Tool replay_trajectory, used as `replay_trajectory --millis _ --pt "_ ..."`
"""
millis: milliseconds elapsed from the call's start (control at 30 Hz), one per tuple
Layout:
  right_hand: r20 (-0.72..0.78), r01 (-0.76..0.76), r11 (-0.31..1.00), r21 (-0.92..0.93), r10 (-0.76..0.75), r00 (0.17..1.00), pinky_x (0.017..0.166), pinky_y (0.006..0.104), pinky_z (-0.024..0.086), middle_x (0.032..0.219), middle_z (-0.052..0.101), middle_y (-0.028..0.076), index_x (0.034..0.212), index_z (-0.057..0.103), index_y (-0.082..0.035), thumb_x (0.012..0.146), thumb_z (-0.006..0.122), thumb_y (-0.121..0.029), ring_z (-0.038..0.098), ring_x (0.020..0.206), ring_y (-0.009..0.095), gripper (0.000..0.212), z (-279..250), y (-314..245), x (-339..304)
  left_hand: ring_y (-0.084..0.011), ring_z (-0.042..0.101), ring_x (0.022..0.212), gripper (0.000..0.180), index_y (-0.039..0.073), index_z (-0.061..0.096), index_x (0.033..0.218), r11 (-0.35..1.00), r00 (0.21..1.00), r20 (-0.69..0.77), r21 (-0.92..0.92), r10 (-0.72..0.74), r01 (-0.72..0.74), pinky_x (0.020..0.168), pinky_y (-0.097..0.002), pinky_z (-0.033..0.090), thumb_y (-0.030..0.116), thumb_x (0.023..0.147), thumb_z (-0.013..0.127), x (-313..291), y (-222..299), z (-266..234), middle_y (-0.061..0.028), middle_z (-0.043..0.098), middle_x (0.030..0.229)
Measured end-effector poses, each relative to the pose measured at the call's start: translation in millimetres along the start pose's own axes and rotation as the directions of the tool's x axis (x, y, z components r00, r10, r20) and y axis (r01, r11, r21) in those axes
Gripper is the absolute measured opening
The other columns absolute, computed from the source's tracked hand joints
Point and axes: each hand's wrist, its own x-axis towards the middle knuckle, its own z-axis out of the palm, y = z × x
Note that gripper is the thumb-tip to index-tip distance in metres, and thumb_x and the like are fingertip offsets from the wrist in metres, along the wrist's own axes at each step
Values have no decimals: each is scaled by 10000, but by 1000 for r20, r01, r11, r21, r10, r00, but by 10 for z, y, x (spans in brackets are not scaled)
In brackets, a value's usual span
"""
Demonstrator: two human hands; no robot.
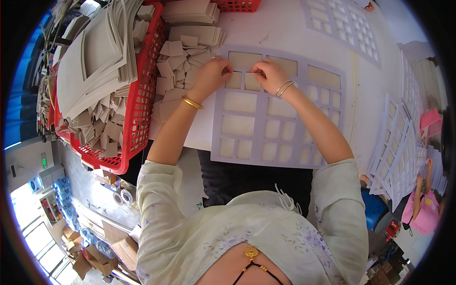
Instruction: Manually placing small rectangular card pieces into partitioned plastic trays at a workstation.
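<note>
A pale lavender sheet (261,114) with many rectangular cutouts lies on the table in front of me. My left hand (211,76) is over its upper left edge, thumb and fingers pinched together beside a small cutout; what they hold, if anything, is hidden. Just to the right, my right hand (270,76) pinches the top edge of a small beige cardboard piece (252,82) at the neighbouring cutout. The larger cutouts along the sheet's top row show beige board, while many lower ones look paler. Loose cardboard pieces (175,61) are heaped beside my left hand.
At the left stands a red plastic basket (137,118) piled with cardboard sheets and offcuts. Stacked cardboard strips (190,12) lie behind the heap. Another cutout sheet (342,23) lies at the far right. More cutout sheets (392,142) lean near a person in pink (422,211).
</note>
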Motion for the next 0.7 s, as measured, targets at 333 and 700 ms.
replay_trajectory --millis 333,700 --pt "-59 38 915 -401 -67 996 736 373 454 972 586 35 818 631 -108 740 626 -86 571 901 234 81 -21 -219 -176 -214 597 862 121 109 653 863 932 961 -136 308 241 -190 678 -325 478 76 746 647 -334 128 59 -17 628 915" --pt "102 133 658 -741 -86 991 864 353 351 1085 627 -42 898 670 -170 776 529 -146 512 1038 128 187 185 -345 -367 -227 531 1079 343 121 608 1065 902 959 -75 366 272 -227 888 -393 400 44 731 615 -636 480 -152 -40 595 1100"
